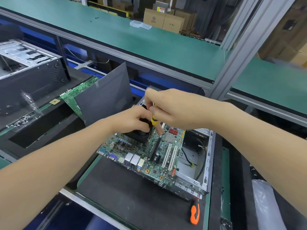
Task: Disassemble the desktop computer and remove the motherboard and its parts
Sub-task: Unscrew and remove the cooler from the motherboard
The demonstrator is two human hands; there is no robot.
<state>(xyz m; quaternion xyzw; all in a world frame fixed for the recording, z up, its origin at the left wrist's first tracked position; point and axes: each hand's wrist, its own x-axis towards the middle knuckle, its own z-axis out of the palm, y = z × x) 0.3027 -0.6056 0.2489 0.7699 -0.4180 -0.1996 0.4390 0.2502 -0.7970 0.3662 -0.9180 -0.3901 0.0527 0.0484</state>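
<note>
A green motherboard lies tilted across the open silver computer case, its port side hanging over the case's left edge. On the board sits a black CPU cooler fan. My left hand grips the top of that fan. My right hand holds a yellow-and-black screwdriver upright, its tip down beside the fan; the tip itself is hidden. White expansion slots and a small silver heatsink show on the board's right half.
A grey side panel leans behind the board, with another green circuit board beside it. A second computer case stands at the left. An orange-and-black screwdriver lies on the black mat in front.
</note>
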